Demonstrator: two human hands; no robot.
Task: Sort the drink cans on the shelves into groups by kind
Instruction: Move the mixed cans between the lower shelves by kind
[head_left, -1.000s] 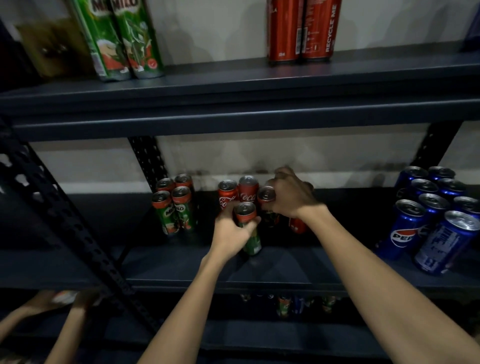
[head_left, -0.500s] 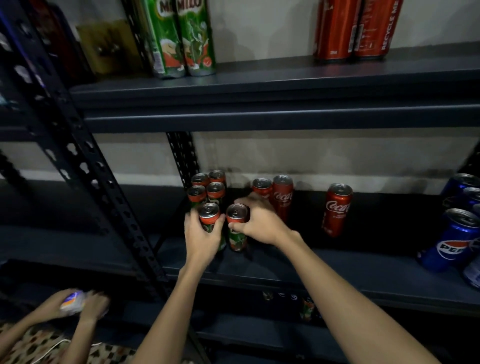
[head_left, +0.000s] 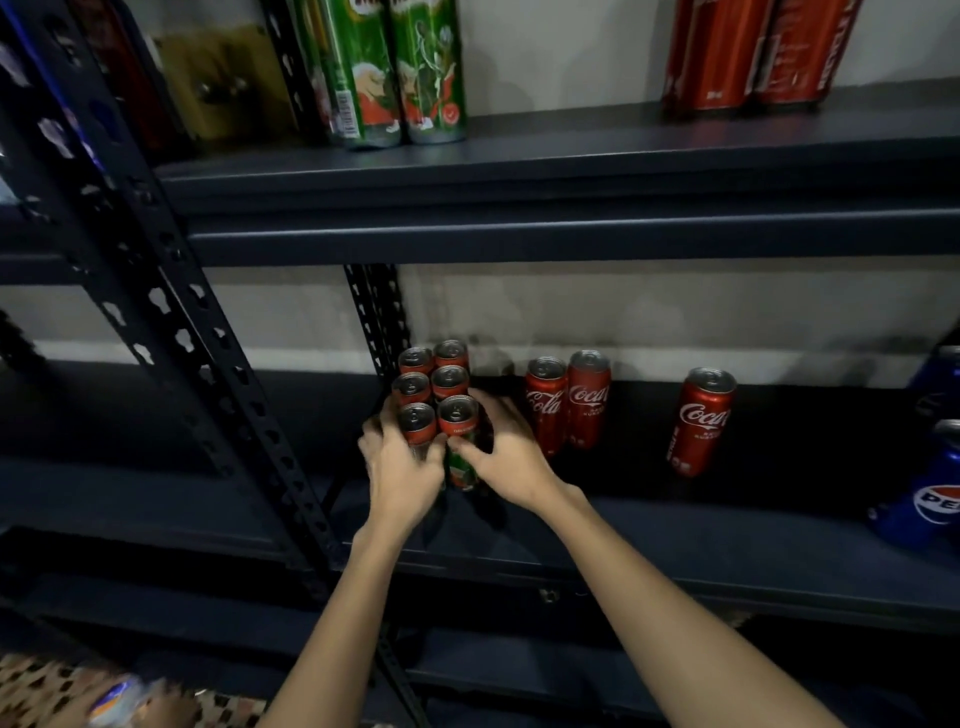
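Fingers (head_left: 470, 447) apparently curled round smooth cylindrical cans (head_left: 460, 439)

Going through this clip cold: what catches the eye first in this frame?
Both hands, left hand and right hand, grip the front two cans of a tight block of six green-and-red cans at the middle shelf's left end. To their right stand three red Coca-Cola cans, one apart from the pair.
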